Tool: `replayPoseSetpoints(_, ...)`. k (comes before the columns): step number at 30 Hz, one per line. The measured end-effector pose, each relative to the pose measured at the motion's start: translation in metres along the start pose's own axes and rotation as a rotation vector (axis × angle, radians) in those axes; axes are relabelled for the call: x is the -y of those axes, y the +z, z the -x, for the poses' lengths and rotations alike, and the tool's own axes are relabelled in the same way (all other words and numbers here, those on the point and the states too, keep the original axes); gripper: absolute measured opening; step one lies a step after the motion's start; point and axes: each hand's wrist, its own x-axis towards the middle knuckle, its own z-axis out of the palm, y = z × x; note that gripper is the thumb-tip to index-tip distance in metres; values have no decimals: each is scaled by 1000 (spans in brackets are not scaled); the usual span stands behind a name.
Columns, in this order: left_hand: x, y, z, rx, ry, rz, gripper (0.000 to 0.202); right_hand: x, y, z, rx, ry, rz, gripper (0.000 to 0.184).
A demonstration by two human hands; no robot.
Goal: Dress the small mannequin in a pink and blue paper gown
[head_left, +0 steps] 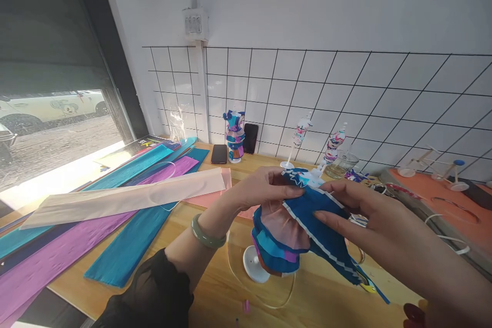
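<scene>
A small dress form with a ruffled, layered skirt (274, 243) in pink, blue, teal and purple leans over the table, its round white base (253, 265) tipped to one side. My left hand (261, 188) is closed around its upper part, thumb pressed on the bodice. Between the fingers and thumb of my right hand (359, 210) is a dark blue crepe paper piece (326, 228) with white edging, held against the form's side. Its pointed lower end hangs down to the right. Part of a yellow-handled tool (369, 288) shows beneath it.
Long crepe paper strips (123, 246) in teal, purple and cream cover the table's left side. A finished doll dress (235, 136), two phones (219, 154), two other stands (302, 133) and a glass cup (340, 166) line the wall. An orange-topped surface (430, 184) lies right.
</scene>
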Motion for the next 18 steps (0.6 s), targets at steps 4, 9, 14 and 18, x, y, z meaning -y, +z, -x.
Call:
replayPoseSetpoints(4, 0, -1, 0, -7, -15, -32, 22, -1, 2, 1, -54, 3, 36, 34)
replayPoseSetpoints(9, 3, 0, -1, -27, -1, -105, 26, -1, 5, 4, -109, -17, 168, 36)
replayPoseSetpoints(14, 4, 1, -1, -35, 3, -191, 33, -1, 6, 4, -138, -25, 232, 36)
replayPoseSetpoints(18, 3, 2, 0, 3, 6, -225, 32, 0, 8, 4, -156, -68, 270, 36)
